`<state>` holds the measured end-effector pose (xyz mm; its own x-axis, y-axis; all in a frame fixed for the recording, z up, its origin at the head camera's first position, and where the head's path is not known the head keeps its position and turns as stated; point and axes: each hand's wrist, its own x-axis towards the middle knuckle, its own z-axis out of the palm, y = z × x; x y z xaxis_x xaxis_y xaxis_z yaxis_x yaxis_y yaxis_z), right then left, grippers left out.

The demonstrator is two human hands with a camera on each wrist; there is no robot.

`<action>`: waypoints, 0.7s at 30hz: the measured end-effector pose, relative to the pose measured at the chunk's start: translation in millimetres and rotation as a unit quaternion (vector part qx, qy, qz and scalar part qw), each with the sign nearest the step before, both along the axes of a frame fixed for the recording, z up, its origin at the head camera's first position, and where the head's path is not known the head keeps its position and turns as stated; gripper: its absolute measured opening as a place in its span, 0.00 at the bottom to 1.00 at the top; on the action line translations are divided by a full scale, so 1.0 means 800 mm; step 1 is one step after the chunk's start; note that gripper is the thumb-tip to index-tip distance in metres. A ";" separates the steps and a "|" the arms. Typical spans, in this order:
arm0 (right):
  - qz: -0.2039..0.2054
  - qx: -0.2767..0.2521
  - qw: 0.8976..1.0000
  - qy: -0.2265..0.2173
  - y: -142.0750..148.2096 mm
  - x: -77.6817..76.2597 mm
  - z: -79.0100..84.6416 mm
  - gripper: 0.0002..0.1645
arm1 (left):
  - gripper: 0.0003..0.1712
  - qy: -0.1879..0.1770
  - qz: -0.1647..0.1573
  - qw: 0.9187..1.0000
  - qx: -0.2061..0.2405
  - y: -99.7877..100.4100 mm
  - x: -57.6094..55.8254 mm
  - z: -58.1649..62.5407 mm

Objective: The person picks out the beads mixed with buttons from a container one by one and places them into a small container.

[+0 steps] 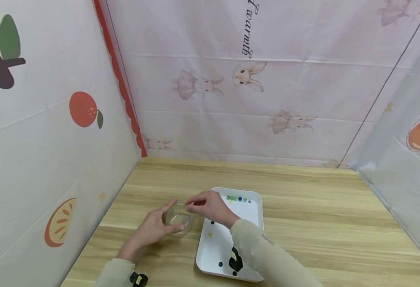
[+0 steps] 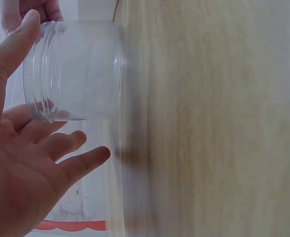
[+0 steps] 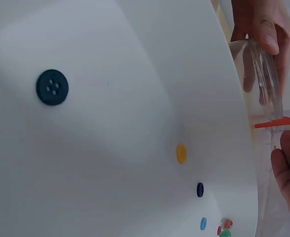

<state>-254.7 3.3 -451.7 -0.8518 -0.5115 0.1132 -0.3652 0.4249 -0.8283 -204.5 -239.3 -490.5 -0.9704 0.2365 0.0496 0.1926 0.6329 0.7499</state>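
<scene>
My left hand (image 1: 151,228) grips a clear, round, wide-mouthed jar (image 1: 181,218) standing on the table left of the tray. In the left wrist view, the thumb lies at the threaded rim and the fingers spread on the far side; no contents show through the jar (image 2: 85,74). At the jar's mouth is my right hand (image 1: 210,205), its thumb and fingers bent together over the rim. Whether anything is between those fingertips is hidden. Under the right forearm, a white tray (image 1: 200,255) holds a dark four-hole button (image 3: 52,87) and a yellow button (image 3: 182,153).
A row of small green and blue buttons (image 1: 240,199) lies at the tray's far end. Dark buttons (image 1: 220,264) lie near its front edge. The wood-grain table (image 1: 321,223) extends to both sides, with printed cloth walls (image 1: 210,135) behind and beside it.
</scene>
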 end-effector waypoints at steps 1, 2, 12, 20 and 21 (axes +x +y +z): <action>0.002 0.002 1.000 -0.001 -0.001 0.001 -0.002 0.12 | 0.59 -0.001 -0.001 1.000 0.000 0.001 0.000 0.000; 0.003 0.004 1.000 0.000 -0.002 0.002 -0.004 0.13 | 0.59 -0.002 -0.001 1.000 0.000 0.002 0.000 0.000; 0.000 0.001 1.000 0.005 0.010 0.003 -0.008 0.16 | 0.59 -0.011 -0.005 1.000 0.004 0.007 0.002 0.001; -0.089 -0.041 0.995 -0.031 0.073 -0.018 0.007 0.16 | 0.60 -0.001 0.003 1.000 0.002 0.005 0.000 0.000; -0.102 -0.046 0.993 -0.033 0.082 -0.021 0.007 0.16 | 0.60 0.000 0.004 1.000 0.001 0.004 0.000 0.000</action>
<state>-271.1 68.6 -445.8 -0.9440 -0.3172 0.0912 -0.2223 0.4069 -0.8860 -204.2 -235.9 -490.3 -0.9721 0.2289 0.0504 0.1881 0.6335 0.7505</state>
